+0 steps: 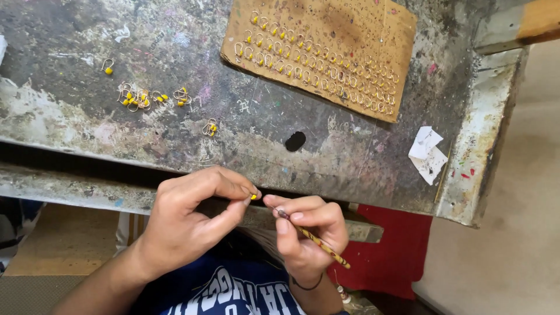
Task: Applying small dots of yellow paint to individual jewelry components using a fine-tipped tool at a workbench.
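The left hand pinched a small yellow-tipped wire piece between thumb and forefinger, just below the edge of the stained worktop. The right hand held a thin striped tool, its tip touching or nearly touching that piece. On the worktop lay a brown cardboard sheet stuck with rows of wire loops, loose yellow-tipped loops to the left, and a crumpled paper scrap near the right edge.

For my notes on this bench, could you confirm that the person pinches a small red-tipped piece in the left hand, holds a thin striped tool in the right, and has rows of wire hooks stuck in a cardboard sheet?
Not quite: the head view shows the piece in the left hand is yellow-tipped, not red. The right hand does hold the thin striped tool, and wire hooks sit in rows on the cardboard sheet.
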